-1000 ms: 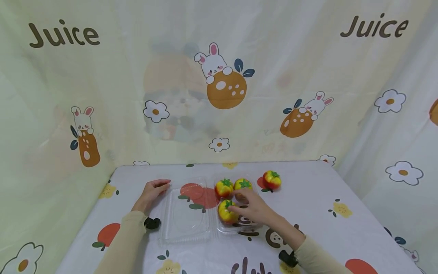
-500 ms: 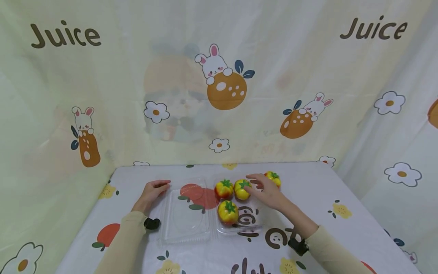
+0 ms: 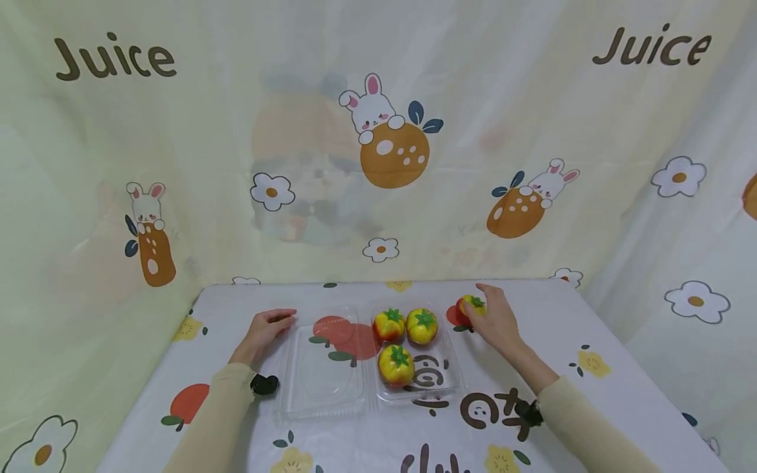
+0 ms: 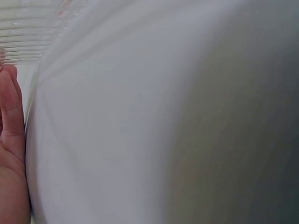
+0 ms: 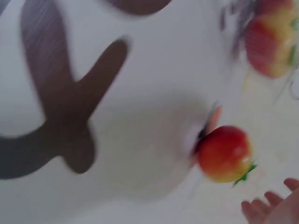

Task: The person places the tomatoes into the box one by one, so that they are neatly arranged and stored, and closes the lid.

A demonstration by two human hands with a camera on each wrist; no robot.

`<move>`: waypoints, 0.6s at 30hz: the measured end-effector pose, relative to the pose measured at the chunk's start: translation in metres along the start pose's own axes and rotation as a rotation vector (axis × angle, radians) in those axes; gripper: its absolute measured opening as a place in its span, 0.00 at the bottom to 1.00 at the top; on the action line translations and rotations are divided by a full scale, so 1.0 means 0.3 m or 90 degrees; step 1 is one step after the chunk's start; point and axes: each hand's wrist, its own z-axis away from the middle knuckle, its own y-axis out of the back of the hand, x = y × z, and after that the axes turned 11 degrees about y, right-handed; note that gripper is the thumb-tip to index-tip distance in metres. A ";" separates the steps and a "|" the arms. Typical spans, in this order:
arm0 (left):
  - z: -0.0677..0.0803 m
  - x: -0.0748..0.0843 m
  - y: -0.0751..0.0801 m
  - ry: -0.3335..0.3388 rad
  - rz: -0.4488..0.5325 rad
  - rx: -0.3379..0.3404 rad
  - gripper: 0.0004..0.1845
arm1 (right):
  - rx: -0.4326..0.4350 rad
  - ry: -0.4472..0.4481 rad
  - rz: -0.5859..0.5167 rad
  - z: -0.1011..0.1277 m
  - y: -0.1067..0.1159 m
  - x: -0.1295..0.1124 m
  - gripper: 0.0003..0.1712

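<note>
Beside the lone red-and-yellow fruit [image 3: 464, 306] with a green leafy cap, at the back right of the table, is my right hand [image 3: 498, 323]. Its fingers are spread, and the right wrist view shows a gap between the fingertips and the fruit [image 5: 224, 154]. A clear plastic clamshell box [image 3: 322, 394] lies unfolded in the middle. Its right half holds three similar fruits: one back left [image 3: 388, 326], one back right [image 3: 422, 326] and one front left [image 3: 395, 365]. My left hand [image 3: 263, 334] rests at the box's left edge, fingers relaxed; the left wrist view shows only part of it.
A pale tablecloth [image 3: 331, 447] printed with fruit, flowers and dark lettering covers the table. Behind it hangs a printed curtain [image 3: 319, 263], with more curtain at both sides. Each wrist wears a small black camera.
My right hand has left the fruits in the box and moved right and back to the lone fruit. The left hand has stayed at the box edge.
</note>
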 end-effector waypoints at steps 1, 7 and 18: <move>0.001 0.001 0.001 0.000 0.001 0.001 0.17 | -0.003 -0.015 0.006 -0.001 0.000 0.014 0.34; 0.004 0.008 0.005 -0.007 0.003 -0.002 0.18 | -0.033 -0.154 -0.116 -0.015 0.007 0.073 0.38; 0.000 0.005 0.007 0.001 0.011 -0.001 0.18 | -0.072 -0.275 -0.248 -0.024 -0.027 0.132 0.39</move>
